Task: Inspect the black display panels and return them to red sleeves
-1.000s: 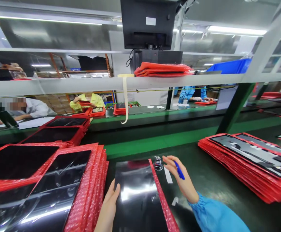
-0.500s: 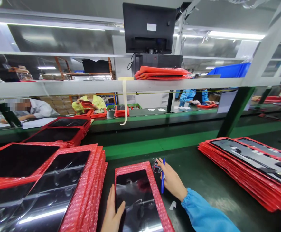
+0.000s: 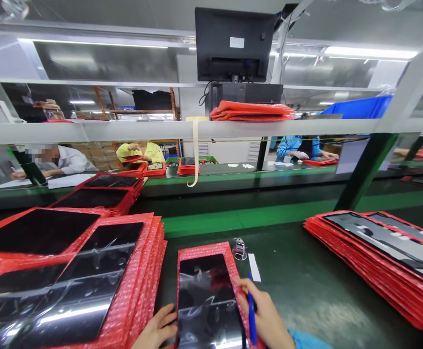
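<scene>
In front of me a glossy black screen panel [image 3: 206, 295] lies on a red bubble-wrap sheet [image 3: 200, 250]. My left hand [image 3: 156, 328] is at the sheet's left edge, its fingers stretched out and somewhat apart, holding nothing. A blue pen [image 3: 252, 315] is gripped in my right hand [image 3: 267, 315], whose fingertips reach the right edge of the red sheet. Just beyond that hand lies a white strip [image 3: 254, 267]. Near the sheet's top right corner sits a small clear round item with a dark, printed middle [image 3: 239, 249]; its kind is unclear.
Red-wrapped black panels [image 3: 113, 257] are stacked high on my left. Another stack [image 3: 378, 261], with grey panel backs, stands at right. Masking tape [image 3: 195, 150] hangs from the white rail [image 3: 142, 132] ahead. Several people work across the bench; a monitor [image 3: 236, 43] stands above.
My right hand, with the pen, has moved from the small round item toward me, to the panel's right edge. The white strip now shows. My left hand has shifted lower. The view has turned slightly left.
</scene>
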`<state>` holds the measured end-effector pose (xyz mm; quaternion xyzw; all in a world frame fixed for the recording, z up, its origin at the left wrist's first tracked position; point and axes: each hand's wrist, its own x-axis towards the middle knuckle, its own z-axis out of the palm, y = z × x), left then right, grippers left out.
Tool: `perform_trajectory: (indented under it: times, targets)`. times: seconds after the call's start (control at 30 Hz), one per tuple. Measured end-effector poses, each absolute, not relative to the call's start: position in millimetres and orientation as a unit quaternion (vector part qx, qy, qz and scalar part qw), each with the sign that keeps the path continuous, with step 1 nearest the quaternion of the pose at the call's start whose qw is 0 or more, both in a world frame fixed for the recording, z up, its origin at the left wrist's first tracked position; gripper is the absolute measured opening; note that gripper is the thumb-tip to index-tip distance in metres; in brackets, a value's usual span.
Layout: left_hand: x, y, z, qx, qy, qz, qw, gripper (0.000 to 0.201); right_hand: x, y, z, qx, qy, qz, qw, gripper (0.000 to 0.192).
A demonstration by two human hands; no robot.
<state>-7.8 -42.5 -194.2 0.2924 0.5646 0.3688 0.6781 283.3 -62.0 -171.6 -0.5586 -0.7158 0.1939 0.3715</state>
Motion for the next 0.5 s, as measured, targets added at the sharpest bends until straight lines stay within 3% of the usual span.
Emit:
perform_trajectory:
  times: [0.23, 0.4, 0.5]
  targets:
    - [9, -48, -163, 0.275, 0.532, 0.364, 0.713, 0.06, 264, -79, -205, -0.565, -0.727, 0.164, 0.353, 0.046]
    - [33, -46, -135, 0.347, 0.442, 0.4, 0.724, 0.038, 267, -76, -206, -0.569, -0.702, 0.174, 0.392, 0.038]
    - [47, -40, -126, 0.378, 0.434, 0.432, 0.694, 0.036, 268, -76, -206, -0.563, -0.68, 0.199, 0.426, 0.029]
